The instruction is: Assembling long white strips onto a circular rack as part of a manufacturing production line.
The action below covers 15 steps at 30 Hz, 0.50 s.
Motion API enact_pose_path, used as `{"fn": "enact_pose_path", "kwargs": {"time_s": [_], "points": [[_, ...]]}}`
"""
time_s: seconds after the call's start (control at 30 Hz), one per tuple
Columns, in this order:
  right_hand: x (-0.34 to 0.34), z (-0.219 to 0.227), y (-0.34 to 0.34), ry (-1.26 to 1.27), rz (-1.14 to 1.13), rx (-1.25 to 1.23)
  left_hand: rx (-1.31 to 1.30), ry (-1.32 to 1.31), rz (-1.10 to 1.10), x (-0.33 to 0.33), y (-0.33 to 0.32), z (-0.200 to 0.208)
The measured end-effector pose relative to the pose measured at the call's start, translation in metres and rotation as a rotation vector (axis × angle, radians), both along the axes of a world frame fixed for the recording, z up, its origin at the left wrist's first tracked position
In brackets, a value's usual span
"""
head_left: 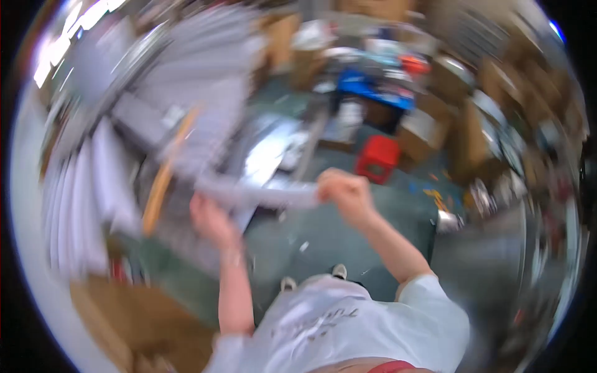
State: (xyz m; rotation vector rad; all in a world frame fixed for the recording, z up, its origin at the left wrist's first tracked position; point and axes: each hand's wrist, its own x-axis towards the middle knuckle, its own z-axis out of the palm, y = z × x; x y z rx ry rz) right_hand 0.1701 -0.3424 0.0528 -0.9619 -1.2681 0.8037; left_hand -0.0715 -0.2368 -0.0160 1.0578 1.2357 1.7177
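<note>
A long whitish strip (283, 195), blurred and slightly see-through, stretches level in front of me; its material is hard to make out. My right hand (346, 191) is closed in a fist around its right end. At the left end is my left hand (212, 219), its fingers smeared by motion, so its grip on the strip is unclear. Behind and left of that hand lie long stacked pale grey pieces (205, 81). An orange-yellow bar (163, 177) slants across this stack.
Past the strip stands a shiny metal surface (268, 148). A red stool-like object (377, 159) and a blue crate (364, 82) are ahead to the right, near several cardboard boxes (428, 127). A grey surface (482, 255) sits at right, a large carton (152, 317) at lower left.
</note>
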Motion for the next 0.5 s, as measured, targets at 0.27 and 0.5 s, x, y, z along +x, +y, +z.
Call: {"fn": "enact_pose_path", "kwargs": {"time_s": [0.27,0.5], "points": [[0.065,0.014,-0.143,-0.744,-0.068,0.539,-0.151,-0.467,-0.407,0.122,-0.041,0.025],[0.09,0.002,-0.204,-0.905,0.067,0.353,-0.644,-0.346,-1.04,0.303,-0.085,0.016]]}}
